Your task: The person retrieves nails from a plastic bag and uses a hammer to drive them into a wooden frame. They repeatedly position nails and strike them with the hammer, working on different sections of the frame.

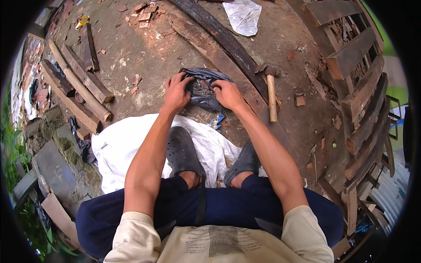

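Observation:
A dark blue-grey plastic bag (pixel 206 98) lies on the dirt ground in front of my feet, spread open with several nails showing inside. My left hand (pixel 176 93) grips the bag's left edge. My right hand (pixel 227 93) holds its right edge, fingers curled into the plastic. A hammer (pixel 271 90) with a wooden handle lies on a long dark plank (pixel 219 57) just right of my right hand.
A white sheet (pixel 118 149) lies under my dark clogs (pixel 184 153). Short timber lengths (pixel 81 85) lie stacked to the left, a wooden pallet (pixel 355 61) stands at right. A crumpled white bag (pixel 242 16) and wood scraps lie further ahead.

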A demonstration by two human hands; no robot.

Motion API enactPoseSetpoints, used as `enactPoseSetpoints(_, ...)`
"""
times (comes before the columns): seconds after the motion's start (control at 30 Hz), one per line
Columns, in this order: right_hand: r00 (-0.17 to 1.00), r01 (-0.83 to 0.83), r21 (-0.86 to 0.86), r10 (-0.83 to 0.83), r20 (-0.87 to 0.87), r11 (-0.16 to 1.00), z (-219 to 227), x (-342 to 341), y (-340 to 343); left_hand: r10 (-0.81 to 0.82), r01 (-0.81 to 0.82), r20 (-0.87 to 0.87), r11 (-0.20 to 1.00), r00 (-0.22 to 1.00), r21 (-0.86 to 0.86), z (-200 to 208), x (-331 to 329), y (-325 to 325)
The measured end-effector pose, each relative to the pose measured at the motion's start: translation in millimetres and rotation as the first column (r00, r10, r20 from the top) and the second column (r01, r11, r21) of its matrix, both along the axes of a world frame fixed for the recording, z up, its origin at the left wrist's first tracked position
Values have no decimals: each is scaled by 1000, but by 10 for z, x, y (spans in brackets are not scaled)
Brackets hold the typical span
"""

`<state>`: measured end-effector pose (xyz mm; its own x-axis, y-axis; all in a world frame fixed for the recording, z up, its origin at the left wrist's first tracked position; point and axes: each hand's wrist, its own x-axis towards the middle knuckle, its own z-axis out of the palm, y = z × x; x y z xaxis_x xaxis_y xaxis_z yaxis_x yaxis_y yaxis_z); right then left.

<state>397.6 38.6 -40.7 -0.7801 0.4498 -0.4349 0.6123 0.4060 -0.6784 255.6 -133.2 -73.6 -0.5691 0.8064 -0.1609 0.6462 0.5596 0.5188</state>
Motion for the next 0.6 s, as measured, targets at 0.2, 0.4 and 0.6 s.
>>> enactPoseSetpoints(0.2,998,36,212,-46,44,977,-43,-84,-131,90,-92,67,995,994,24,46,-100,171)
enactPoseSetpoints(0.4,993,107,240,-113,12,965,-24,-127,-50,189,-187,64,982,980,-33,57,-142,357)
enactPoseSetpoints(0.6,970,-14,239,-45,240,971,275,-291,-54,201,-202,20,977,979,63,39,-189,378)
